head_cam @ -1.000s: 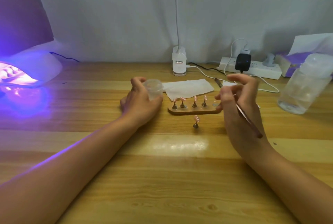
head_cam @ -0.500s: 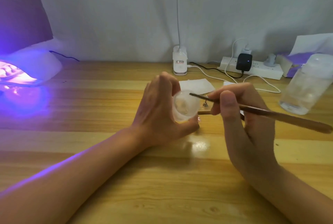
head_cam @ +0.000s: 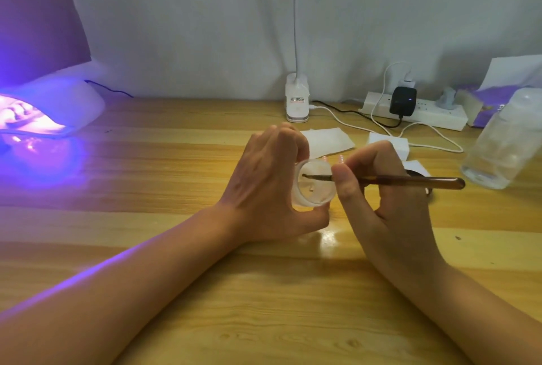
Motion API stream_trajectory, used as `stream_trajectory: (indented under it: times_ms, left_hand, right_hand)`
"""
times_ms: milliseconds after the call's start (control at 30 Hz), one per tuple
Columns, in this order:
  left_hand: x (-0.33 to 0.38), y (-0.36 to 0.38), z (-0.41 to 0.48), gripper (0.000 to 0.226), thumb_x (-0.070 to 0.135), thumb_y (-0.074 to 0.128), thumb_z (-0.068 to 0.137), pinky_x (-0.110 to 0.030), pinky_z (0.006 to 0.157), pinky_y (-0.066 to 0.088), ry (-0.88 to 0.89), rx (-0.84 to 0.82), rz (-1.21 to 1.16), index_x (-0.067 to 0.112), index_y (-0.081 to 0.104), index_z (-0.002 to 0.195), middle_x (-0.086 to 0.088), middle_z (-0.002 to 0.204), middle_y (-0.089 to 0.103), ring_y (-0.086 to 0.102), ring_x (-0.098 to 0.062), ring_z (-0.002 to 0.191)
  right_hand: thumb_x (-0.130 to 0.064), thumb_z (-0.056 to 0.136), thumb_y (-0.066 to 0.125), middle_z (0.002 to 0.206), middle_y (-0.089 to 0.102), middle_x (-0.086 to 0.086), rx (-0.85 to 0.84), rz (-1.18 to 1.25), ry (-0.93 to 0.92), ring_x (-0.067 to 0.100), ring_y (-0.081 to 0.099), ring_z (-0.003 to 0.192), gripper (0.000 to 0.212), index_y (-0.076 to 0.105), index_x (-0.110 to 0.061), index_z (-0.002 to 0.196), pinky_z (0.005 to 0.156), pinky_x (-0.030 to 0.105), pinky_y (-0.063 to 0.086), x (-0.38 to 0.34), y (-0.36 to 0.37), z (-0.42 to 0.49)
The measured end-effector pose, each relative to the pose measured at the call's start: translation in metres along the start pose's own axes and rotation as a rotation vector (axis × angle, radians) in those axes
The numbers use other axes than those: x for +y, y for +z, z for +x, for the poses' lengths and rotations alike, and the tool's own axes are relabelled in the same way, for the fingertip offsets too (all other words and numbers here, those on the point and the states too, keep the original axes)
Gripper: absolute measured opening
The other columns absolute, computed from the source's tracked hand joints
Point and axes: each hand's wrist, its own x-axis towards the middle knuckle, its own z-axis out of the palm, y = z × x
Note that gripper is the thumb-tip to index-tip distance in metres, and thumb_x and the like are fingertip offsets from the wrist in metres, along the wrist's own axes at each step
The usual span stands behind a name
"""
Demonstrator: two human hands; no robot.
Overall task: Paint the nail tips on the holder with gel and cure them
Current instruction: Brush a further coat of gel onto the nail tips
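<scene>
My left hand [head_cam: 264, 188] grips a small clear gel jar [head_cam: 315, 185], tilted so its open mouth faces me. A thin brown brush [head_cam: 410, 181] is pinched in my right hand [head_cam: 390, 203], its tip dipped inside the jar. Behind my hands only the pink tops of two nail tips [head_cam: 340, 158] show; the wooden holder is hidden. The white curing lamp [head_cam: 50, 106] glows purple at the far left of the wooden table [head_cam: 176, 165].
A white clip lamp base [head_cam: 296, 97] stands at the back centre. A power strip [head_cam: 416, 110] with plugs and cables lies back right. White wipes [head_cam: 325, 141] lie behind my hands. A clear plastic bottle [head_cam: 507, 141] stands at the right.
My left hand lifted the jar off the table and tilted it towards me. My right hand turned the brush level and pushed its tip into the jar.
</scene>
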Motion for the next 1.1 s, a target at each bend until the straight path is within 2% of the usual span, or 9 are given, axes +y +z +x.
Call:
stream_trajectory:
  times_ms: [300,400,500,633,767,867,933,1033,1100]
  left_hand:
    - [-0.002,0.001,0.000,0.060,0.043,0.073,0.062,-0.042,0.072,0.042,-0.010,-0.014,0.016,0.017,0.033,0.098,-0.006,0.091,0.049,0.048,-0.023,0.080]
    - [-0.003,0.002,-0.002,0.060,0.045,0.075,0.064,-0.032,0.071,0.038,-0.051,0.005,0.029,0.017,0.033,0.097,-0.002,0.086,0.047,0.044,-0.018,0.076]
    - [-0.005,0.002,-0.002,0.060,0.054,0.070,0.065,-0.030,0.070,0.036,-0.226,0.089,0.018,0.018,0.033,0.096,0.007,0.085,0.042,0.039,-0.013,0.075]
    - [-0.017,-0.003,0.003,0.061,0.061,0.064,0.062,-0.048,0.077,0.048,-0.530,0.145,-0.066,0.022,0.032,0.097,0.012,0.086,0.040,0.049,-0.019,0.082]
    - [-0.039,-0.006,0.005,0.064,0.054,0.068,0.060,-0.052,0.087,0.049,-0.789,0.140,-0.093,0.022,0.034,0.104,0.010,0.095,0.045,0.056,-0.024,0.094]
    - [-0.055,-0.010,0.005,0.068,0.053,0.064,0.058,-0.047,0.097,0.045,-0.976,0.095,-0.058,0.023,0.031,0.109,0.005,0.111,0.048,0.056,-0.025,0.105]
    - [-0.062,-0.010,0.002,0.068,0.051,0.069,0.064,-0.047,0.100,0.044,-1.046,0.045,-0.052,0.024,0.027,0.110,0.003,0.118,0.048,0.055,-0.027,0.108]
    - [-0.067,-0.006,-0.002,0.060,0.037,0.071,0.078,-0.048,0.102,0.043,-1.045,-0.024,-0.032,0.025,0.023,0.112,-0.003,0.127,0.049,0.056,-0.032,0.111]
    - [-0.067,-0.002,-0.002,0.062,0.035,0.072,0.079,-0.047,0.103,0.042,-1.034,-0.049,-0.035,0.023,0.025,0.117,-0.005,0.131,0.047,0.054,-0.032,0.114]
  right_hand:
    - [-0.029,0.096,0.052,0.076,0.057,-0.011,-0.004,0.006,-0.008,0.012,0.060,0.071,0.015,0.053,-0.015,0.091,0.059,0.031,0.048,0.000,0.000,-0.001]
    - [-0.027,0.098,0.048,0.075,0.059,-0.010,0.017,0.092,0.007,0.012,0.062,0.069,0.014,0.052,-0.014,0.095,0.057,0.026,0.048,-0.003,0.000,-0.001]
    - [-0.024,0.100,0.041,0.081,0.065,-0.003,0.023,0.253,0.011,0.017,0.067,0.071,0.017,0.051,-0.011,0.104,0.059,0.028,0.051,-0.006,-0.002,0.000]
    - [-0.024,0.099,0.037,0.091,0.070,0.003,0.046,0.275,0.032,0.017,0.069,0.072,0.024,0.055,-0.011,0.109,0.063,0.032,0.055,-0.009,-0.003,0.003]
    - [-0.020,0.099,0.050,0.089,0.070,0.003,0.053,0.337,0.180,0.016,0.069,0.078,0.017,0.060,-0.008,0.104,0.064,0.025,0.055,-0.007,-0.004,0.004]
    - [-0.027,0.091,0.060,0.074,0.067,-0.001,-0.009,0.355,0.383,0.007,0.064,0.065,0.019,0.062,-0.009,0.092,0.058,0.019,0.053,-0.001,-0.007,0.006]
    - [-0.031,0.087,0.062,0.065,0.064,-0.003,-0.013,0.353,0.519,0.005,0.060,0.058,0.021,0.061,-0.010,0.088,0.057,0.027,0.056,0.005,-0.008,0.007]
    - [-0.025,0.091,0.064,0.056,0.058,-0.007,0.011,0.381,0.666,0.003,0.056,0.051,0.017,0.057,-0.011,0.084,0.069,0.045,0.058,0.012,-0.008,0.009]
    - [-0.021,0.091,0.064,0.053,0.056,-0.007,0.025,0.413,0.717,0.003,0.055,0.048,0.017,0.053,-0.011,0.083,0.072,0.047,0.058,0.015,-0.008,0.009]
